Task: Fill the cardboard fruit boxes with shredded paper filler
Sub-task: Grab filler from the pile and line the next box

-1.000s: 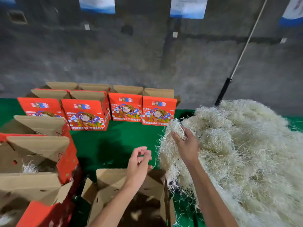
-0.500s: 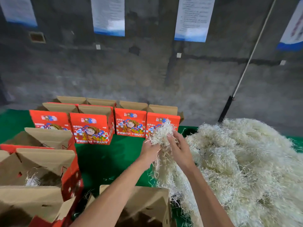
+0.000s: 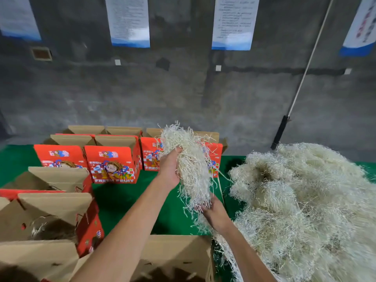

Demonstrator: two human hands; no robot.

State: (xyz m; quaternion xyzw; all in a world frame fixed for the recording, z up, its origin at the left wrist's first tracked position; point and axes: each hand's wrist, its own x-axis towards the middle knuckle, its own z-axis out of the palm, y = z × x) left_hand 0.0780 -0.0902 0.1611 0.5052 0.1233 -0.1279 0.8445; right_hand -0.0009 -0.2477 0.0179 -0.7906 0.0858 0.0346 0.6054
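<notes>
Currently my left hand (image 3: 169,169) grips the top of a clump of shredded paper filler (image 3: 191,165) lifted above the green worktop (image 3: 126,198); my right hand (image 3: 215,215) clasps its lower end. Progress, as I judge it: early. One near-left box (image 3: 50,218) shows a few strands; the open box below my arms (image 3: 179,255) looks unfilled. Count: eight boxes visible, four of them in the far red row (image 3: 110,161); one filler pile (image 3: 305,210) at right

Open green desk (image 3: 130,200) runs between the red fruit boxes (image 3: 113,159) at the back and the open box (image 3: 179,253) at the near edge; a shredded paper heap (image 3: 305,200) blocks the right, raised flaps (image 3: 55,206) the left.
</notes>
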